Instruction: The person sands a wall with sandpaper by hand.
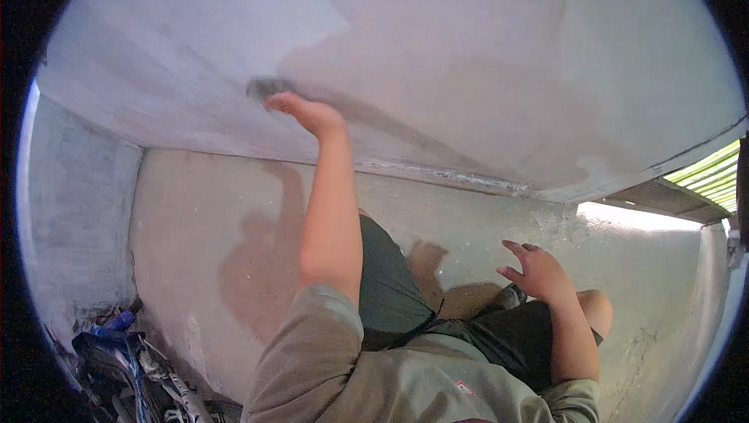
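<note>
Loose olive-grey cloth shirt (413, 380) fills the lower edge, above dark cloth shorts (515, 341). Ahead, a broad, smooth, pale grey plastered wall (484, 25) spreads wide on both sides of the left hand (310, 115), which grasps a small dark-grey blurred pad (264, 87) against it. Its chipped bottom edge meets a speckled beige floor (183, 220). Well apart, the right hand (541, 273) is released, fingers spread, near a bent knee (597, 312).
</note>
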`<state>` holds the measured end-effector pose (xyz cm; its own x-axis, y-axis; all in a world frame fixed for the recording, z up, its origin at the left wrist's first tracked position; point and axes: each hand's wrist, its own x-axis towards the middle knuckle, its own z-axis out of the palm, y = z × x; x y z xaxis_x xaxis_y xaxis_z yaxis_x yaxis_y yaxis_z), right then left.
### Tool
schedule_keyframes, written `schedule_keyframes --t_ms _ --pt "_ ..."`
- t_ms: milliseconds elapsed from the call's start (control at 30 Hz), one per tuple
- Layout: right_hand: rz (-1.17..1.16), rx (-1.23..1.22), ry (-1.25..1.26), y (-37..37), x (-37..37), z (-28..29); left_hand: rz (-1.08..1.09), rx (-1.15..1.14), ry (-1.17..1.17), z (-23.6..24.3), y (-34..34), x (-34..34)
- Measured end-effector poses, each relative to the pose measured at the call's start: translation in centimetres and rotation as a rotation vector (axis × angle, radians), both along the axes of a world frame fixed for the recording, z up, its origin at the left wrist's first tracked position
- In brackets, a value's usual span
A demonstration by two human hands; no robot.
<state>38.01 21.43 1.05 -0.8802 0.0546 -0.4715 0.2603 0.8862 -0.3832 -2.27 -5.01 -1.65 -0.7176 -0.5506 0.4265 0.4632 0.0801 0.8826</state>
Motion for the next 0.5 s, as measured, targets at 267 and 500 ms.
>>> schedule_keyframes --t_ms 267,500 --pt "-0.039 -0.009 0.032 0.2 0.4 0.1 -0.083 0.686 -0.553 0.6 -0.3 0.1" --pt "-0.029 0.030 -0.002 -0.1 0.0 0.0 -0.068 0.514 -0.404 -0.5 -1.1 -0.2"
